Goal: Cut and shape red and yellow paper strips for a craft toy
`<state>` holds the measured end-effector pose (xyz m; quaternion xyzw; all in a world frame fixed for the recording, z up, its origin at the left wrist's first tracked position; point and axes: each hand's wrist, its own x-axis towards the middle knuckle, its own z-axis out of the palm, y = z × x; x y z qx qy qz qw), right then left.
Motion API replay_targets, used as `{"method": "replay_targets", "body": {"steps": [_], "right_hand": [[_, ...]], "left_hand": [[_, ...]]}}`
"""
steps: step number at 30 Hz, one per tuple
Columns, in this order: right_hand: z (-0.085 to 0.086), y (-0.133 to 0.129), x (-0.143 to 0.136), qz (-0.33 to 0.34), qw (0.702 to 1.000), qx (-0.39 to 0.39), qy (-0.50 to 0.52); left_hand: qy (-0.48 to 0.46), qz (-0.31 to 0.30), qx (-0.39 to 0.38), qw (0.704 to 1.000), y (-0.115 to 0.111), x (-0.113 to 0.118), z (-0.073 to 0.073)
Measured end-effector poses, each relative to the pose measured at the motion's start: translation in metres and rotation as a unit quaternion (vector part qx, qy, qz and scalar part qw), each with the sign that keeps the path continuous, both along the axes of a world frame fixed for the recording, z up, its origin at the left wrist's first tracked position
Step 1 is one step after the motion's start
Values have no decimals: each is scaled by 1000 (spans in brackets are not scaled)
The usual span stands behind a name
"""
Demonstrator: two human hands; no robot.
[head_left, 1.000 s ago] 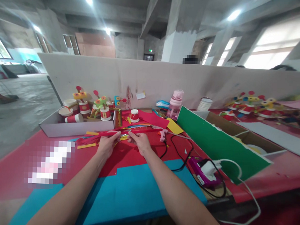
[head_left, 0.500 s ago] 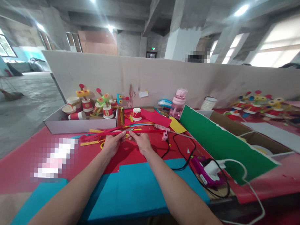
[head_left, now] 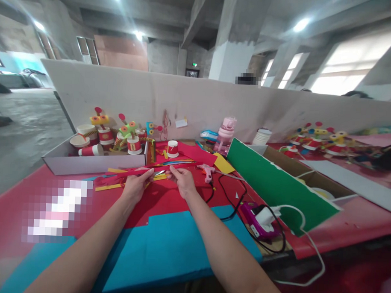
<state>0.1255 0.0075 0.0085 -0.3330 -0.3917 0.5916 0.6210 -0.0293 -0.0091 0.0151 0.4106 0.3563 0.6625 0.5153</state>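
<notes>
Both hands pinch a long, narrow red paper strip (head_left: 162,167) stretched level above the table. My left hand (head_left: 137,185) holds it between thumb and fingers, and my right hand (head_left: 182,180) grips it farther right. Between and beyond the hands, scissors blades (head_left: 159,173) show near yellow paper strips (head_left: 108,188). More red strips lie to the left of my left hand. A pink glue gun (head_left: 208,172) rests just right of my right hand. A red and white paper cup (head_left: 172,149) stands behind the strips.
A white box (head_left: 95,165) with cup figures stands at the left. Blue sheets (head_left: 176,240) cover the front edge. At the right are a purple power strip (head_left: 260,221), cables and a green-sided box (head_left: 277,183). A pink bottle (head_left: 226,134) stands behind.
The hands have moved apart along the red strip, the left one leftward relative to the scissors. The whole view has shifted, so the table items sit farther left.
</notes>
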Motion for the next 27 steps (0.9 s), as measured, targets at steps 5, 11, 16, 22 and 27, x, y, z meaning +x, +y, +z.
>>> {"method": "replay_targets", "body": {"steps": [5,11,16,22,27], "right_hand": [[3,4,9,-1,1000,3,29],[9,7,19,-23,998,-12,52],[14,10,30,-41,997,-13,70],[14,15,41,-88,992,-16,87],[13,18,41,-167,980,-2,111]], "left_hand": [[-6,3,-11,1000,6,-8,-3],[-15,29,-19,999,10,-17,-3],[-38,57,-30,997,12,-22,2],[-54,67,-34,996,14,-28,4],[-33,64,-28,997,10,-23,6]]}}
